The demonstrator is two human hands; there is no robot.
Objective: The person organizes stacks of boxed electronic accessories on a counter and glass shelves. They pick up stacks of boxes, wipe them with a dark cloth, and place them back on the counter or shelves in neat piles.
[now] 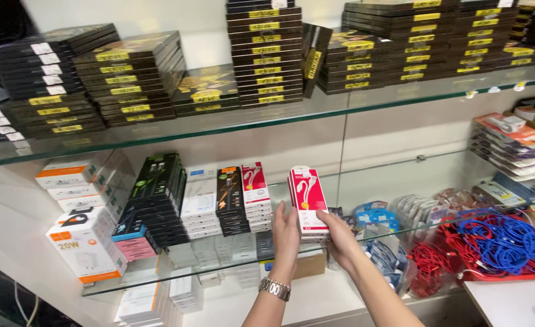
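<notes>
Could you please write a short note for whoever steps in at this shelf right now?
Left hand: on the left side of the stack of red-and-white boxes, wristwatch on that wrist.
Right hand: on the stack's right side, fingers around its lower edge.
The stack stands upright at the glass shelf, right of the rows of white and black boxes.
Done: rows to the left look set in place.
Left: the stack is not yet released; whether it rests on the glass, I cannot tell.

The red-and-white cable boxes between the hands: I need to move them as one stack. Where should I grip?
Clamp the stack of red-and-white boxes by its two long side edges, left hand and right hand pressing inward from opposite sides, low down: it leans, so loose boxes could slide.
</notes>
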